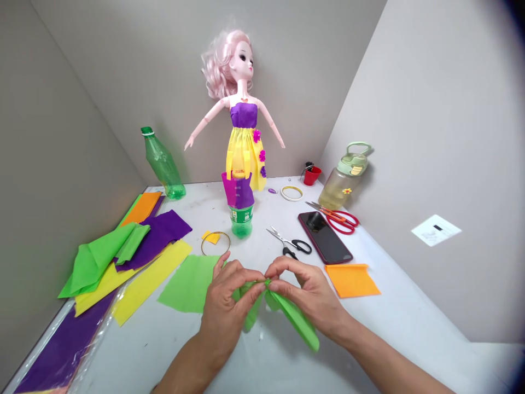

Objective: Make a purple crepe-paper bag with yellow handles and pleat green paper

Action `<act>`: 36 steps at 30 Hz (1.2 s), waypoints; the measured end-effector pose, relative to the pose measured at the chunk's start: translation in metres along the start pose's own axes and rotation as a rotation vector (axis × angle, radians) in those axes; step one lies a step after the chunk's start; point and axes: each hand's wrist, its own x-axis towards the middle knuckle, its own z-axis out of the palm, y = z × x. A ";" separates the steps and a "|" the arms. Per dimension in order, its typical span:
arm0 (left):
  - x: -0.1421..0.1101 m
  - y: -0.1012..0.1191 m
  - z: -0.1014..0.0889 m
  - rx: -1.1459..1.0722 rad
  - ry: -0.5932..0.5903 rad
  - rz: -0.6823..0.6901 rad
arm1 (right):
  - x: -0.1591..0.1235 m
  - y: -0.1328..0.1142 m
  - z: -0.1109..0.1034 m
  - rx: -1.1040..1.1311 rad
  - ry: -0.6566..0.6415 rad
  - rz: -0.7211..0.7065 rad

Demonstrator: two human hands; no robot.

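Both hands meet at the front middle of the table, pinching one piece of green crepe paper (293, 317) at its gathered centre. My left hand (229, 298) holds the gathered part between thumb and forefinger, its little finger raised. From the other side, my right hand (305, 290) pinches the same spot. Folded ends of the paper spread out below the fingers, one toward the lower right. A flat green sheet (186, 284) lies beside and partly behind my left hand. Black-handled scissors (289, 241) lie just beyond my right hand.
A doll (245, 115) in a purple and yellow dress stands at the back, above a cut green bottle (241, 221). Colored paper (98, 254) is piled left. Rightward are a phone (324, 235), red-handled scissors (334, 216), an orange piece (353, 282) and a drinking bottle (342, 178).
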 end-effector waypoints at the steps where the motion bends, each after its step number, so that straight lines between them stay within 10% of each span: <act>1: 0.000 0.000 0.000 0.002 0.003 -0.005 | 0.000 0.000 0.000 -0.010 -0.002 -0.021; 36: 0.000 0.002 0.000 0.014 -0.026 -0.063 | 0.001 -0.001 0.001 -0.017 -0.016 -0.009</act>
